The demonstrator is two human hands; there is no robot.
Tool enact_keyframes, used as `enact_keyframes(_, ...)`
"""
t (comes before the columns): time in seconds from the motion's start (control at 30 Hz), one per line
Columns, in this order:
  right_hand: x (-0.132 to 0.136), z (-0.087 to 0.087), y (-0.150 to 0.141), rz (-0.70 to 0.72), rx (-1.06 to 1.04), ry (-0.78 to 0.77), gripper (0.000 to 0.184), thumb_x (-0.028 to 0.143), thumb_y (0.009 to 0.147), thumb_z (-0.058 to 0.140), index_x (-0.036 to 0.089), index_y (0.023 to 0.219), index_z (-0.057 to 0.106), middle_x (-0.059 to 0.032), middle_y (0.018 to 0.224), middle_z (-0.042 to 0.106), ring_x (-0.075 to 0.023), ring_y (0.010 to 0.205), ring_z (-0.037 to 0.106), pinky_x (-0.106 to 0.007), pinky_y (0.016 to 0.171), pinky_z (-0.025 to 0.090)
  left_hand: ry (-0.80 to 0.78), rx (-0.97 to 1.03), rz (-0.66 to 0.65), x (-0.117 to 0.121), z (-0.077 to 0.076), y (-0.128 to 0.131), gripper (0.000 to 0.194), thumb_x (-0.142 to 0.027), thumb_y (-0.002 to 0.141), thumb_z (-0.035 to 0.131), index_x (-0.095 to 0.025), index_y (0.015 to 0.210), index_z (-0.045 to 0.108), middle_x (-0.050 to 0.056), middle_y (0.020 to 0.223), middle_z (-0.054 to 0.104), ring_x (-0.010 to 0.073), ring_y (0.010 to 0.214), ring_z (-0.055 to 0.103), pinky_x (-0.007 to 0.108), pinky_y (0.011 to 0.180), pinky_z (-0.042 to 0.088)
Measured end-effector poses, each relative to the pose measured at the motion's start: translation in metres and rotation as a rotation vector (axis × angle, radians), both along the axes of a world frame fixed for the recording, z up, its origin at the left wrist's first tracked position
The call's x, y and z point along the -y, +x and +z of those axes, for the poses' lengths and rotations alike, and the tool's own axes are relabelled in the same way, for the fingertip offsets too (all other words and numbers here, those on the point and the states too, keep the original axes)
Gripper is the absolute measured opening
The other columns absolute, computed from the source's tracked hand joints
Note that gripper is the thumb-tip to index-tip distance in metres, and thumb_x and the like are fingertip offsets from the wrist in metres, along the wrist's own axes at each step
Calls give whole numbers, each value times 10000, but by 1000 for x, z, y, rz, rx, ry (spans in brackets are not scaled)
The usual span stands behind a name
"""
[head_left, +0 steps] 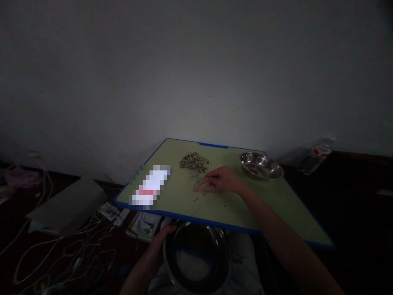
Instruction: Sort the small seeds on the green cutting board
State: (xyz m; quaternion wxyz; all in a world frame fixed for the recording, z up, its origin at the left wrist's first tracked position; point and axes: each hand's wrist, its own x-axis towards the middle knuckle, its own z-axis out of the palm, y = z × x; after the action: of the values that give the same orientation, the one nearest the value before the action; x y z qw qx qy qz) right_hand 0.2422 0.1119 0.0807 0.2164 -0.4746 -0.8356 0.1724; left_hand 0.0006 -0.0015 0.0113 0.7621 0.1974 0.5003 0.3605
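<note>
Plastic protractor (pixel 202 187) pinched, right hand (pixel 226 179).

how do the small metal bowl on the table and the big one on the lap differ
The table bowl looks smaller than the lap bowl. The table bowl stands untouched, while the left hand holds the lap bowl's rim. Both are round and shiny.

Right hand (pixel 225 178) forward, fingers pinched downward; left hand (pixel 164 237) low, forearms angled inward.

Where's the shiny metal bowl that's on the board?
Head view: the shiny metal bowl sits at the board's far right edge, just beyond the right hand.
</note>
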Motion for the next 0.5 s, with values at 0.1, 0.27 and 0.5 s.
enact_keyframes(0.1,-2,-2,2,-1,11,4,282,292,790,490,130,670,688,20,501,515,-72,476,388,-196,483,269,18,17,5,0,-3,0,180,-302,660,593,-149,631,682,8,573,719,167,591,629,268,650,433)
enact_keyframes(0.27,0,-2,0,-5,23,-12,243,266,771,510,139,773,718,20,501,529,-76,491,411,-185,481,277,49,-2,-2,1,-3,-1,175,-301,643,607,-142,621,677,15,570,710,173,596,616,277,657,424)
enact_keyframes(0.5,1,-2,-3,18,22,-28,232,253,767,511,152,767,720,20,530,565,-75,499,425,-189,491,289,67,-24,5,1,4,0,149,-303,623,620,-175,560,663,2,553,694,199,608,625,305,687,429)
